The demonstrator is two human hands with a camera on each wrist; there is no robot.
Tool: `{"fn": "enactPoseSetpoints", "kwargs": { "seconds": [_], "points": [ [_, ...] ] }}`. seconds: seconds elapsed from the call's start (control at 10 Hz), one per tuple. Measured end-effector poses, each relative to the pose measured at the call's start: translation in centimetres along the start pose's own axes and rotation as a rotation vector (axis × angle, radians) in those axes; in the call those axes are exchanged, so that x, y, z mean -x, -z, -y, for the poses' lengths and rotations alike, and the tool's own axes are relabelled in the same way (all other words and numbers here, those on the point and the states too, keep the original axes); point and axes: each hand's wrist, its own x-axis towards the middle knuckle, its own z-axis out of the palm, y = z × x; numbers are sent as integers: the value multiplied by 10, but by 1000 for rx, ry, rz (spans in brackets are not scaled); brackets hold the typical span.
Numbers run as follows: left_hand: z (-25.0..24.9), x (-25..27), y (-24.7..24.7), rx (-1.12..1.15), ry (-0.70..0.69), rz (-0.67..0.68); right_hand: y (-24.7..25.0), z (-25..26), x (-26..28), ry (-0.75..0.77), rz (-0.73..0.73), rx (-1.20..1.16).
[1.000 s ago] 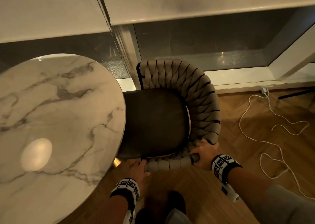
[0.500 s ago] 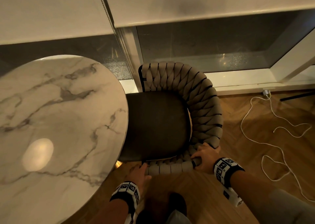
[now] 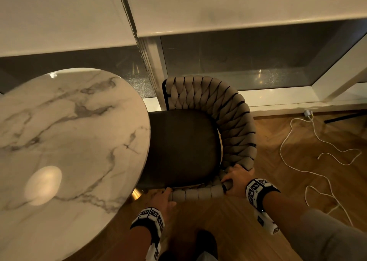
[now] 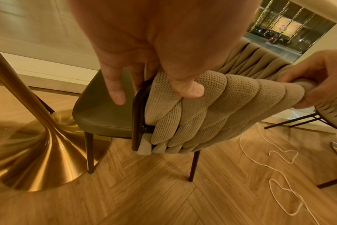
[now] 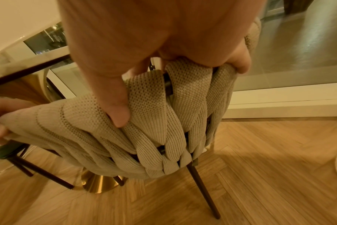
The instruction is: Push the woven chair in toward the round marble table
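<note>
Both hands hold the woven chair point(image 3: 228, 125) by the top of its back. The left hand point(image 3: 162, 199) curls its thumb point(image 4: 188, 89) over the soft woven end, with one finger point(image 4: 113, 91) pointing down by the dark seat point(image 3: 182, 147). The right hand point(image 3: 236, 179) wraps round the woven rail further along, thumb point(image 5: 117, 112) pressing in. Past the fingers, the seat already sits partly under the round marble table point(image 3: 69, 141). A hard push could bump the front chair leg point(image 4: 89, 152) into the gold table base point(image 4: 38, 152). Fingers could slip on the squashy weave.
</note>
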Motion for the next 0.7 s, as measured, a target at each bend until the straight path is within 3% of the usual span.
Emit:
{"fn": "enactPoseSetpoints", "kwargs": {
  "seconds": [0.2, 0.3, 0.5, 0.6, 0.7],
  "points": [
    [6, 18, 8, 153, 56, -117, -8, 12, 7, -96, 43, 82],
    [10, 31, 14, 103, 79, -122, -4, 24, 11, -134, 65, 103],
    [12, 63, 35, 67, 85, -141, 18, 55, 29, -61, 47, -124],
    [13, 85, 43, 136, 78, -166, 24, 64, 41, 71, 103, -309],
    [18, 110, 43, 186, 56, -209, 6, 64, 48, 38, 39, -357]
  ]
}}
